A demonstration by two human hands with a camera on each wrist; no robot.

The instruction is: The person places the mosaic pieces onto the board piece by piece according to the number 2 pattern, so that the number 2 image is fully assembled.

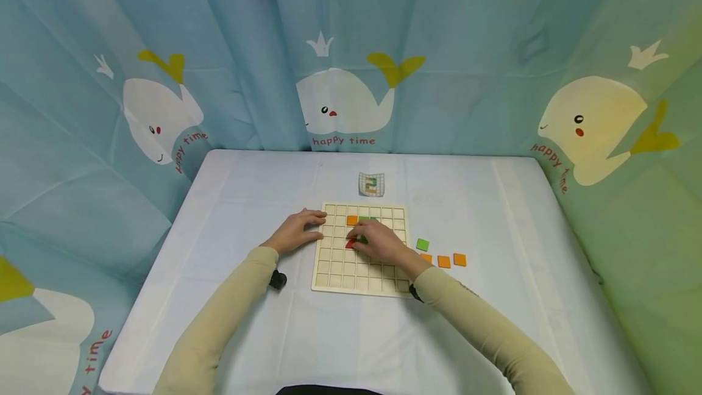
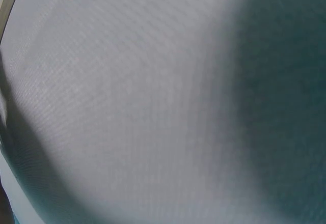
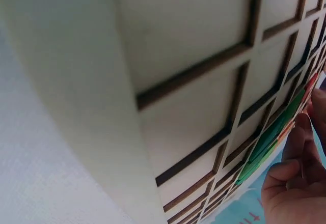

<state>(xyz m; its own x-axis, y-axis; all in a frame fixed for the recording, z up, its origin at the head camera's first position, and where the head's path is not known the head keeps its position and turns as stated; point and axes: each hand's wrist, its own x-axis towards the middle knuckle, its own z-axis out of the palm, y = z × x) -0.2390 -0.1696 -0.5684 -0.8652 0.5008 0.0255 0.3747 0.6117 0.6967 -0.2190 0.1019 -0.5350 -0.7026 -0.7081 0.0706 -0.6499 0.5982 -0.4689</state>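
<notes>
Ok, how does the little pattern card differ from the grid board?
The card is far smaller than the board. The card's coloured pattern looks printed, while the board holds separate tiles. The card lies untouched; the board has the right hand over it. Both show a square grid.

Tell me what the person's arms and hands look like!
Both arms wear long, plain sleeves in a pale yellowish beige, the left sleeve and the right sleeve each reaching the wrist. A small, rounded black gadget sits by the left wrist, and something black peeks out by the right one. The left hand and right hand wear no gloves.
</notes>
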